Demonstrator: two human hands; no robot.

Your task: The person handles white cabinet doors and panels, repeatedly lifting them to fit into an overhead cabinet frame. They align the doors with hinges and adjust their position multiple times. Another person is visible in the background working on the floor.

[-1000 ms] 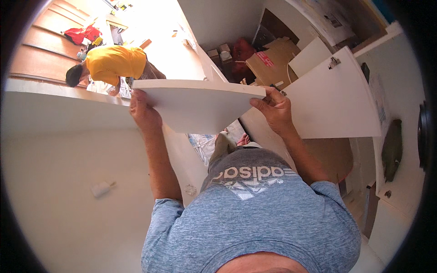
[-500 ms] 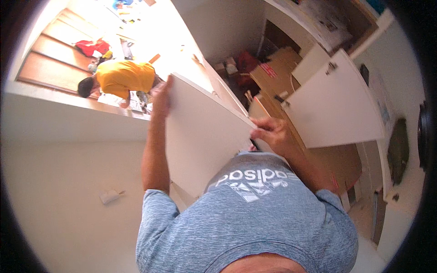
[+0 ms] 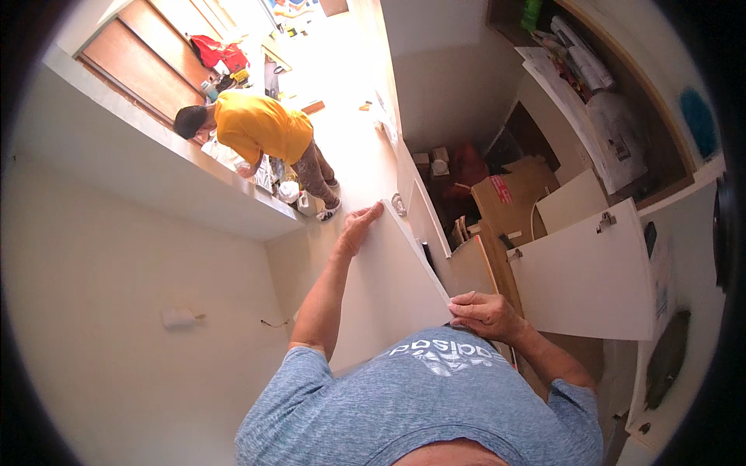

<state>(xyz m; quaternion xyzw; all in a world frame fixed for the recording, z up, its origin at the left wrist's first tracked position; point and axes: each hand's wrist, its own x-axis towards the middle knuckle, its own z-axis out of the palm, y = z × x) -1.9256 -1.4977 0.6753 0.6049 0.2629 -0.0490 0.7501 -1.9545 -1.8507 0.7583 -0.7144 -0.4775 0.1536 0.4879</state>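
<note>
A white flat board (image 3: pixel 385 272) stands on edge before my body, with its narrow top edge running from far left to near right. At its far corner, my left hand (image 3: pixel 360 227) is closed around the edge. My right hand (image 3: pixel 486 313) pinches the near end of the same edge, close to my shirt. The board's lower part is hidden behind my arm and chest.
An open white cabinet door (image 3: pixel 583 268) with metal hinges hangs at right. Above it is a shelf with papers (image 3: pixel 618 140). Brown cardboard (image 3: pixel 509 198) leans behind. A person in a yellow shirt (image 3: pixel 260 128) bends over beyond the low wall (image 3: pixel 171 147) at far left.
The board has come down and turned, its far corner now lower and further right. Both hands moved with it, still holding on. The person in yellow now shows legs and shoes.
</note>
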